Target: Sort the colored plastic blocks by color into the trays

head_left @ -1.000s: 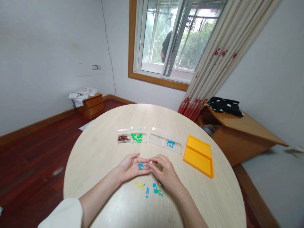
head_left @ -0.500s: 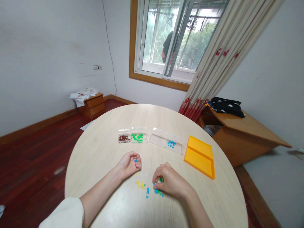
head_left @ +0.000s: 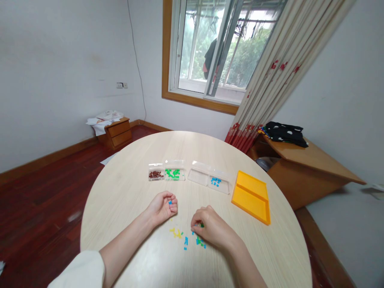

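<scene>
My left hand rests on the round table, its fingers curled around small blue pieces. My right hand lies palm down on a scatter of small pieces, blue, yellow and green, its fingertips pinching one of them; I cannot tell which colour. Further back stand clear boxes: one with brown pieces, one with green pieces, and a double box with blue pieces in its right half.
A yellow tray lies to the right of the clear boxes. A wooden desk with dark cloth stands past the table on the right. A small wooden cabinet stands at the left wall, below a window.
My hands were touching above the scatter, with blue pieces in the open left palm. They have parted: the left one closed on the pieces, the right one dropped onto the scatter.
</scene>
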